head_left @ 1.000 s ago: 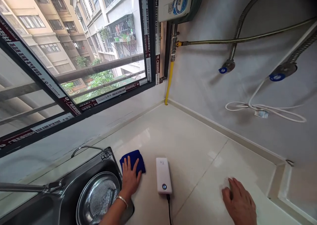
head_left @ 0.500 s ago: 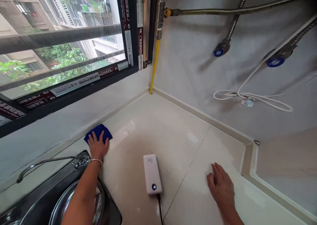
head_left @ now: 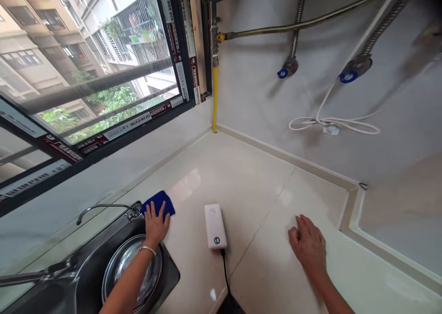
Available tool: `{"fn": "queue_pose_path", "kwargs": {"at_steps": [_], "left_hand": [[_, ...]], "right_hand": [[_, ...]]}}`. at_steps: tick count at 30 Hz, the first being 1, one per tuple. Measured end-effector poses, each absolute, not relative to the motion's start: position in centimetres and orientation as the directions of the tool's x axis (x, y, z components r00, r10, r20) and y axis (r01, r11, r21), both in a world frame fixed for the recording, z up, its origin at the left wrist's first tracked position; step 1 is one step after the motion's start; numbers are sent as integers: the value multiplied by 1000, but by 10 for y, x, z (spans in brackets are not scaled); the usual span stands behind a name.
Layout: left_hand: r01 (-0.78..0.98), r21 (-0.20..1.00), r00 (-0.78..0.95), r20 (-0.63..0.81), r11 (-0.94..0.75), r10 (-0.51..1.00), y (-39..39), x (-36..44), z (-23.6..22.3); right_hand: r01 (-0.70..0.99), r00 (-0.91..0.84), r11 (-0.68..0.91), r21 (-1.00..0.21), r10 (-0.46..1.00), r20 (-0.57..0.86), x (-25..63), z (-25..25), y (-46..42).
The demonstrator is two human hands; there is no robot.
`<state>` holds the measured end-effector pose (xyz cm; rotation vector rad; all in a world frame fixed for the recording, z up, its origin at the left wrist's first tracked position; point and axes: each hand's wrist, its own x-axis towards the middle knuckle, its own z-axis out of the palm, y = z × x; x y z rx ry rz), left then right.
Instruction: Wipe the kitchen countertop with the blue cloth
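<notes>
My left hand [head_left: 156, 224] lies flat with fingers spread on a folded blue cloth [head_left: 160, 202], pressing it onto the cream countertop [head_left: 241, 176] just beside the sink's right rim. My right hand [head_left: 308, 245] rests palm down on the countertop at the right, fingers loosely together, holding nothing. Between the two hands lies a white power bank [head_left: 215, 226] with a black cable running from its near end toward me.
A steel sink [head_left: 93, 263] with a round strainer bowl [head_left: 133, 272] and a faucet [head_left: 103, 208] sits at lower left. A window runs along the left wall. A yellow pipe [head_left: 214, 97], metal hoses with blue valves [head_left: 348, 77] and a looped white cord [head_left: 331, 125] hang on the right wall.
My left hand has slid the blue cloth back from the window-side edge toward me, along the sink's right rim. The right hand stays put on the counter. The view has shifted slightly.
</notes>
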<state>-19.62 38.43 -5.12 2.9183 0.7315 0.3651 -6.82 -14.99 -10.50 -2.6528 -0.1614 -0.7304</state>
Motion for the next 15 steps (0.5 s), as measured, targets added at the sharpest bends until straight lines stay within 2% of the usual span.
{"fn": "queue_pose_path", "kwargs": {"at_steps": [7, 15], "left_hand": [[286, 116, 924, 231, -951, 306, 301, -286, -67], [183, -30, 949, 267, -983, 168, 214, -368, -69]], "right_hand": [[264, 822, -901, -343, 24, 569, -67, -111, -149], [273, 827, -885, -377, 16, 563, -64, -116, -149]]}}
